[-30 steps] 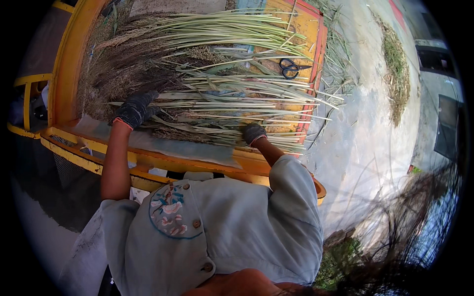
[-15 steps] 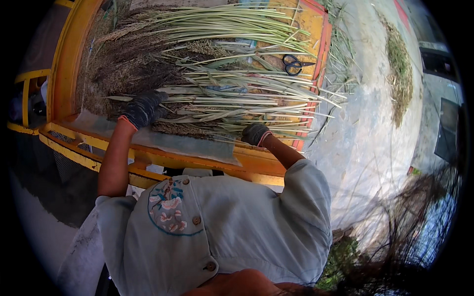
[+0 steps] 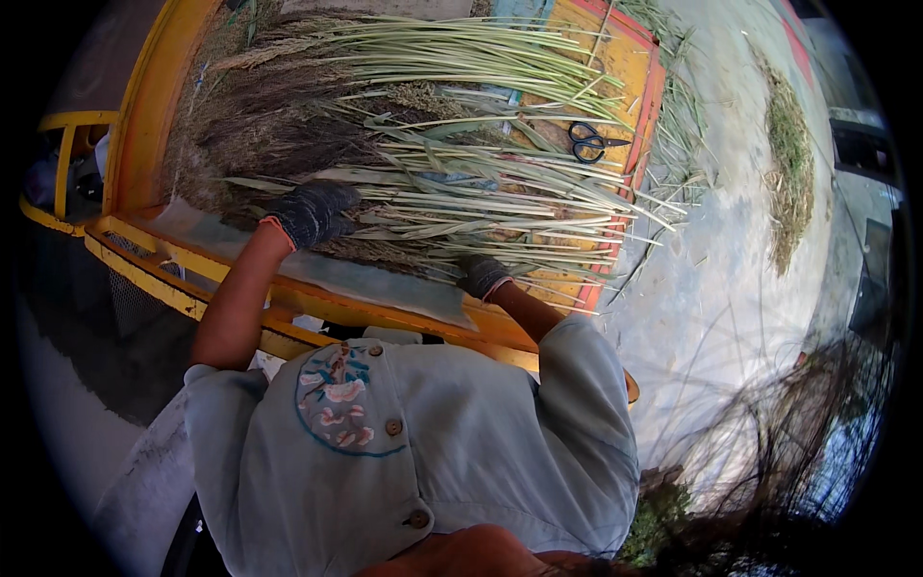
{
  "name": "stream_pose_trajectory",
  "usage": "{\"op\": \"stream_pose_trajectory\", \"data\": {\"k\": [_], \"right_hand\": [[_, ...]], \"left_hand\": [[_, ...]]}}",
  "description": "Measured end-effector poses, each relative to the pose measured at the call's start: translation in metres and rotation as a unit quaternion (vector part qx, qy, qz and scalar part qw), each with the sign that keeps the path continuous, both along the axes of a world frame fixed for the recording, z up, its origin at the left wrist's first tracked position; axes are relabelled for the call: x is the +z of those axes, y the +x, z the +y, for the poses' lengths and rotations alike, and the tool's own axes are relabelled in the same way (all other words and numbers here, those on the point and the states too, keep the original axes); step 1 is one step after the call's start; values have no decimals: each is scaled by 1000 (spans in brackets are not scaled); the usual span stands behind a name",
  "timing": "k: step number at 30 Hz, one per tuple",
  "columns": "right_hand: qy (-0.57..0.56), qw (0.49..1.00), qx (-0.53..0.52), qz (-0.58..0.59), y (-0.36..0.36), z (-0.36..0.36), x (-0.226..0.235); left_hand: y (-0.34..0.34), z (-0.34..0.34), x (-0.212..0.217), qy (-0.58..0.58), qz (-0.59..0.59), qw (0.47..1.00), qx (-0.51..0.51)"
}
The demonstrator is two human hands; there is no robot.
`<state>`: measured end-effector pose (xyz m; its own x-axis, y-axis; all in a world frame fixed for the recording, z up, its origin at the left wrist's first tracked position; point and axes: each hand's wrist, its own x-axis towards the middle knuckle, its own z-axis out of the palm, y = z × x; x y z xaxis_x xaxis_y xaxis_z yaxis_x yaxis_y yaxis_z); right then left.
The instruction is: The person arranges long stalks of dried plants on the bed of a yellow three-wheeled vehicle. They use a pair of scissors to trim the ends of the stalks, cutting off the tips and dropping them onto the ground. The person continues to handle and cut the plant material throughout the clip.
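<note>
Long cut stalks with brown, branching seed heads, which look like broomcorn point(image 3: 510, 207), lie crosswise before me, seed heads to the left and pale cut ends to the right. My left hand point(image 3: 312, 213), in a dark knitted glove with an orange cuff, rests over the stalks just beside the seed heads point(image 3: 288, 144). Its thumb stands apart from its fingers. At the near edge of the pile, my right hand point(image 3: 484, 277), gloved alike, is curled round the nearest stalks; its fingertips are mostly hidden.
Black-handled scissors point(image 3: 588, 142) lie on the orange board beyond the stalk ends. A greener bundle of stalks point(image 3: 481, 53) is at the far side. A yellow metal rail point(image 3: 183, 293) runs along the near left. Loose leaves point(image 3: 673, 106) litter the concrete floor point(image 3: 711, 260) at the right.
The whole view has shifted slightly right and down. Against the stalks, my right hand has slid left toward the seed heads, and my left hand has moved a little right.
</note>
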<state>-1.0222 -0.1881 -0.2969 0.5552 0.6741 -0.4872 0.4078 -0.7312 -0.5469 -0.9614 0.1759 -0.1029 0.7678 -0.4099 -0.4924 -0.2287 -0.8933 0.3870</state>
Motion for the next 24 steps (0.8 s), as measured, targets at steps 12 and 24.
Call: {"op": "stream_pose_trajectory", "data": {"k": [12,24], "right_hand": [[-151,986,71,-19,-37,32,-29],[-120,982,70,127,12,31,-7]], "left_hand": [[-17,-2,-34,2,66,997,-45],[-16,-11,-38,66,121,987,-83]]}}
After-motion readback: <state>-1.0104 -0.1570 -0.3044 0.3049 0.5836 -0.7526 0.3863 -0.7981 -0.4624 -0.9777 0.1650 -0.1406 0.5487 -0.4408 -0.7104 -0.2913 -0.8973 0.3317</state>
